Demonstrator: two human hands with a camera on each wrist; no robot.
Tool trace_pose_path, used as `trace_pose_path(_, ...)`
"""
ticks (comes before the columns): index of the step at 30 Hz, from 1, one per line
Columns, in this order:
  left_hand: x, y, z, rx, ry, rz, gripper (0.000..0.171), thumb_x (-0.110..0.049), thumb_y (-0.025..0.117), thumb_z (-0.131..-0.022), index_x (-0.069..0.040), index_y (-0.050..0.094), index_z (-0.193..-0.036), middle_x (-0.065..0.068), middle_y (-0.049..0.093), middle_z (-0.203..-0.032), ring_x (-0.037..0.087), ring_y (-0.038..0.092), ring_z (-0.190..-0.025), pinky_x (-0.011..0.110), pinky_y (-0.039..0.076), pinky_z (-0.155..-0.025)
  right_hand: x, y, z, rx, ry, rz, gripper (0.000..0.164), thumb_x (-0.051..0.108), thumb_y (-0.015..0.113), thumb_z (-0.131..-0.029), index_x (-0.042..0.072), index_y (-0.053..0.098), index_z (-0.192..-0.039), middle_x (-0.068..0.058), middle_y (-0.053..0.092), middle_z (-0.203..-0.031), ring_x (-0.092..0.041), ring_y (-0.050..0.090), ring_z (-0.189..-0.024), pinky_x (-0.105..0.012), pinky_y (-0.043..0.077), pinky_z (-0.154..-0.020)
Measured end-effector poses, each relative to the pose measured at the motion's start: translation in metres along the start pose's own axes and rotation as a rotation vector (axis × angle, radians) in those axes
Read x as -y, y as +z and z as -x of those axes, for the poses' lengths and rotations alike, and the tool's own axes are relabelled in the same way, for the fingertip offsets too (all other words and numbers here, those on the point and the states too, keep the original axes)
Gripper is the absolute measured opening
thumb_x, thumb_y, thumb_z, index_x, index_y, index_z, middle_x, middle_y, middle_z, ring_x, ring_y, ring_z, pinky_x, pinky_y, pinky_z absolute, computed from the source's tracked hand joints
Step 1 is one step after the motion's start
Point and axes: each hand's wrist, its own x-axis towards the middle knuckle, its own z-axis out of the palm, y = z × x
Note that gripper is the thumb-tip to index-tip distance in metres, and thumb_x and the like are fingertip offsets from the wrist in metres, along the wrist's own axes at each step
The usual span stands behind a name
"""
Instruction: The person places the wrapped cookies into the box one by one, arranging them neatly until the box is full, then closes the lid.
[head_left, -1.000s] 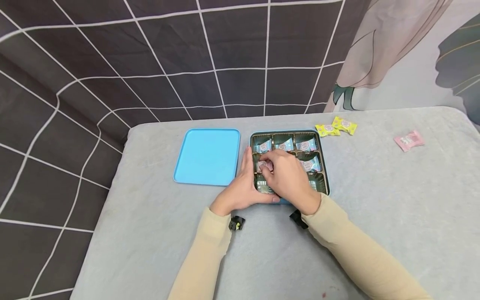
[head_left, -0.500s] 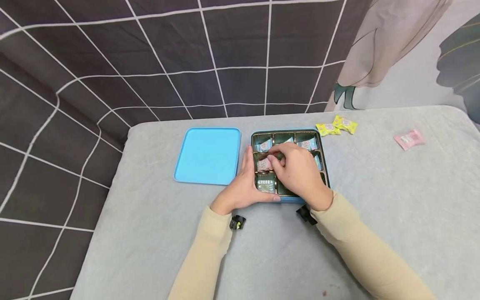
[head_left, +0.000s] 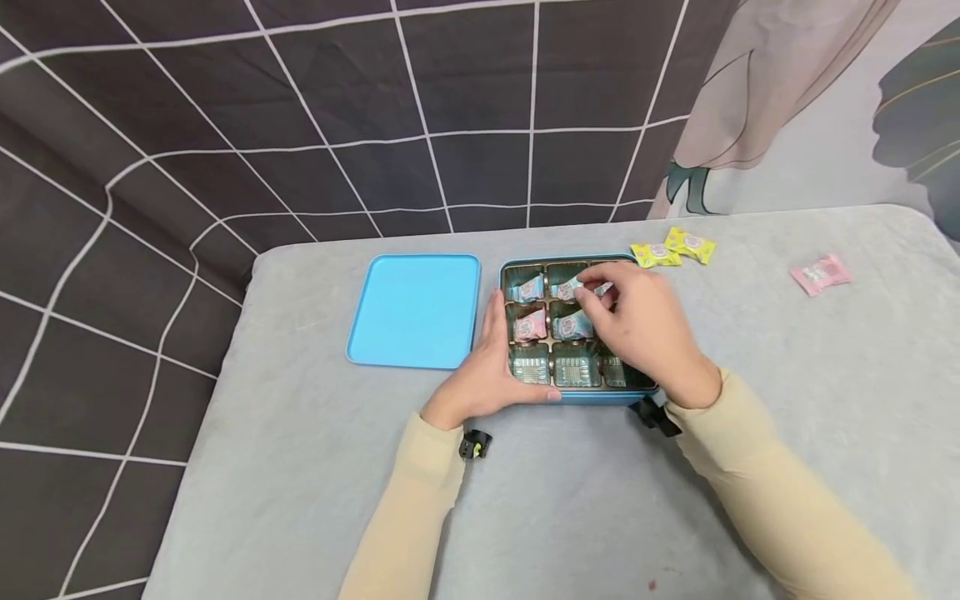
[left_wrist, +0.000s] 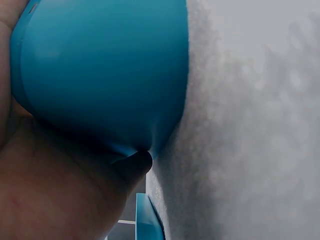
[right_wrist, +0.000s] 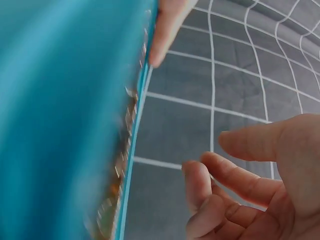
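A blue box [head_left: 592, 399] with a dark divided tray [head_left: 577, 365] stands on the cloth. My left hand [head_left: 489, 371] braces its near left corner, fingers straight along the left side and thumb along the front wall. In the left wrist view that hand presses against the blue wall [left_wrist: 105, 65]. A pink wrapped candy [head_left: 530, 326] lies in the middle row's left compartment, a blue one [head_left: 573, 325] beside it. Blue candies also lie in the back row. Over the box's right side, my right hand [head_left: 645, 321] is loosely bent; its wrist view shows nothing between thumb and index finger.
Left of the box lies a flat light-blue lid [head_left: 412, 311]. Two yellow wrapped candies [head_left: 690, 246] sit by the box's far right corner, and a loose pink candy [head_left: 821, 275] farther right. A dark checked curtain [head_left: 480, 167] hangs behind the table.
My right hand has moved from the pink candy's compartment rightward to the back right of the tray, uncovering the middle compartment's blue candy. My left hand stays at the corner.
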Motion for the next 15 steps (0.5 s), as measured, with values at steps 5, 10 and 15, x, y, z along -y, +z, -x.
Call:
trace_pose_path(5, -0.001, -0.001, 0.001, 0.005, 0.007, -0.001, 0.148, -0.052, 0.089, -0.07, -0.016, -0.026, -0.156, 0.002, -0.027, -0.165, 0.012, -0.015, -0.15, 0.047, 0.02, -0.12, -0.008, -0.016, 0.001, -0.01, -0.001, 0.057, 0.017, 0.015, 0.064, -0.096, 0.004, 0.075, -0.104, -0.008, 0.069, -0.085, -0.018, 0.057, -0.066, -0.037, 0.042, -0.063)
trace_pose_path(10, -0.001, -0.001, 0.002, 0.005, 0.007, -0.01, 0.148, -0.054, 0.088, -0.071, -0.017, -0.027, -0.156, 0.001, -0.028, -0.164, 0.012, -0.016, -0.15, 0.047, 0.019, -0.12, -0.021, -0.03, 0.003, -0.023, 0.004, 0.104, 0.018, 0.014, 0.064, -0.095, 0.003, 0.075, -0.104, -0.009, 0.069, -0.084, -0.022, 0.059, -0.069, -0.039, 0.042, -0.064)
trace_pose_path(15, -0.001, -0.002, 0.003, 0.01, 0.006, -0.016, 0.148, -0.055, 0.088, -0.07, -0.018, -0.027, -0.156, -0.001, -0.029, -0.164, 0.01, -0.018, -0.149, 0.046, 0.018, -0.12, -0.038, -0.042, 0.005, -0.036, 0.014, 0.141, 0.018, 0.014, 0.064, -0.095, 0.003, 0.075, -0.104, -0.011, 0.073, -0.09, -0.024, 0.063, -0.072, -0.041, 0.043, -0.064)
